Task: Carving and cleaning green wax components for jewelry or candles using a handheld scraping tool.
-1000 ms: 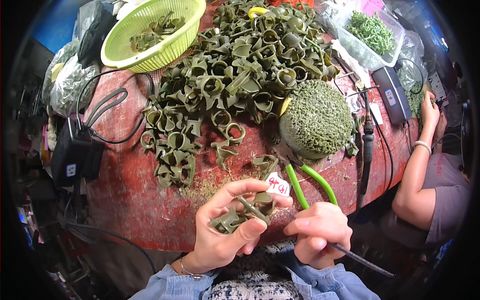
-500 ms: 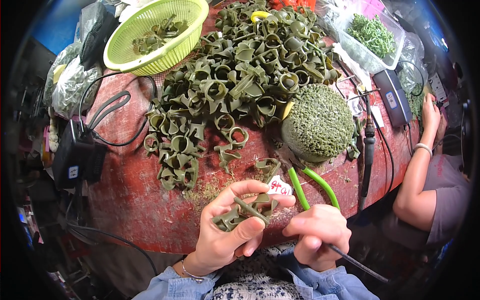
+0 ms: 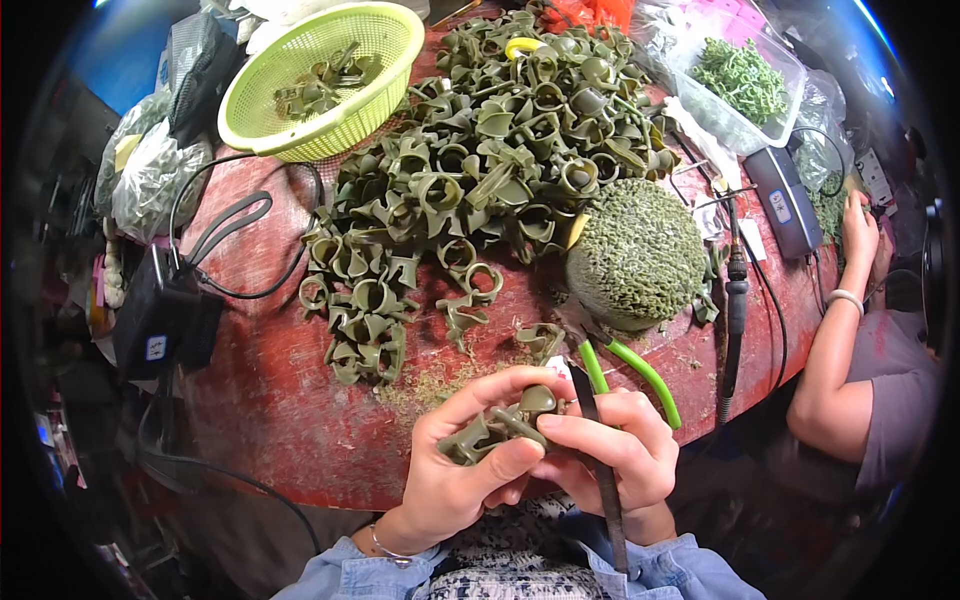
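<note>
My left hand [image 3: 455, 465] is closed around an olive-green moulded plastic piece [image 3: 475, 437] with flared, curled parts. Fingertips of my right hand [image 3: 630, 450] meet the piece at its right end. A long, narrow dark tool [image 3: 608, 490] passes through the right hand's grip, one end up by the pliers and the other down by my sleeve; its exact kind is unclear. Just beyond the hands lie green-handled pliers [image 3: 645, 378], their jaws toward a round block covered in rough green grain [image 3: 640, 250]. One loose olive piece [image 3: 540, 340] rests beside the pliers.
A big heap of similar olive pieces [image 3: 490, 130] covers the red table [image 3: 270, 420]. Around it stand a lime-green basket [image 3: 310, 140], a clear tub of green bits [image 3: 770, 130], black power adapters [image 3: 165, 320] and cords. At the right, another person's arm [image 3: 845, 330] reaches in.
My right hand has moved left and up to the piece in my left hand. The dark tool has swung from slanting down-right to nearly upright. The view has shifted slightly.
</note>
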A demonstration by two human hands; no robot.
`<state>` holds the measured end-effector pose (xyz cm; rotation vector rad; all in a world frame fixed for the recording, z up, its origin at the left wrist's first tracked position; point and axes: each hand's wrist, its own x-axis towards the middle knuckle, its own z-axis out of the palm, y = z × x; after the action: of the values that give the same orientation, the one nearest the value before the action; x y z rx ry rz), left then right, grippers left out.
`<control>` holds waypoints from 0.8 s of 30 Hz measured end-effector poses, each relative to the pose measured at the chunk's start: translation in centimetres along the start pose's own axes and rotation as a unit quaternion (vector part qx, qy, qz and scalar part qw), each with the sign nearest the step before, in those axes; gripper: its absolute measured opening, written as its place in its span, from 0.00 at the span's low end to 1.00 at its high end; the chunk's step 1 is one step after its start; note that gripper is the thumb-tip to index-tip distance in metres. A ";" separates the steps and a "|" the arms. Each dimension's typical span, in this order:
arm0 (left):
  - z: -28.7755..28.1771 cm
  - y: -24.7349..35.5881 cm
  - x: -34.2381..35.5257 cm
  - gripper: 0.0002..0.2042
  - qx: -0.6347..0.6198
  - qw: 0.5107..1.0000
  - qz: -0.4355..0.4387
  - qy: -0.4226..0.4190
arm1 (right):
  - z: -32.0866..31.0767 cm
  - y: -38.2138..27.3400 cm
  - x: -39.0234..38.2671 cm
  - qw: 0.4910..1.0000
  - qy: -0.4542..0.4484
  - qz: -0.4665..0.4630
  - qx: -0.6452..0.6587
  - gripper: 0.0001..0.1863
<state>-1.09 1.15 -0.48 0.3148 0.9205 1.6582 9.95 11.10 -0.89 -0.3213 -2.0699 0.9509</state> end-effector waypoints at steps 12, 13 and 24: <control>0.2 -0.7 0.1 0.27 0.295 0.937 0.185 0.028 | -0.2 0.4 -0.4 0.999 0.044 0.010 0.005 0.16; 0.2 -0.5 0.1 0.29 0.352 0.917 0.189 0.023 | -0.1 0.5 -0.5 0.999 0.042 0.002 0.019 0.15; 0.6 -0.3 -0.7 0.17 0.253 0.960 0.071 0.097 | -0.7 0.4 -1.5 0.968 0.134 0.097 0.188 0.19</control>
<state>-0.32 0.80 -0.10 0.5822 1.5030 1.5828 11.38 10.92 -1.82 -0.4299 -1.5939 1.3152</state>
